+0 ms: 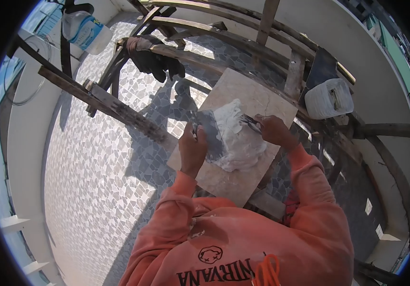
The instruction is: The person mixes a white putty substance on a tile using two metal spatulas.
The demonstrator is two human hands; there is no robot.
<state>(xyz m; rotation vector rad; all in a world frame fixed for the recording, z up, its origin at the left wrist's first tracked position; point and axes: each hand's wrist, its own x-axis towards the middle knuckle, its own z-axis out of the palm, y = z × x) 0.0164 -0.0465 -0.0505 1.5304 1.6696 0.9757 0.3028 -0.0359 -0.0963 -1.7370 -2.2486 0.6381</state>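
Note:
A heap of white paste [243, 145] lies on a beige tile board [229, 183] in front of me. My left hand [193, 148] is closed round the handle of a wide grey metal blade [210, 136], which stands against the heap's left side. In my right hand [277, 131] is a smaller spatula [250, 121], its tip at the heap's upper right. The fingers of both hands are wrapped round their tools, and the handles are mostly hidden.
Wooden beams [205, 59] surround the board, with dark gloves [155, 59] hanging over one. A cut plastic container [329, 98] stands at the right, and a labelled jug [87, 32] is at the upper left. Mosaic-patterned floor [90, 190] lies below.

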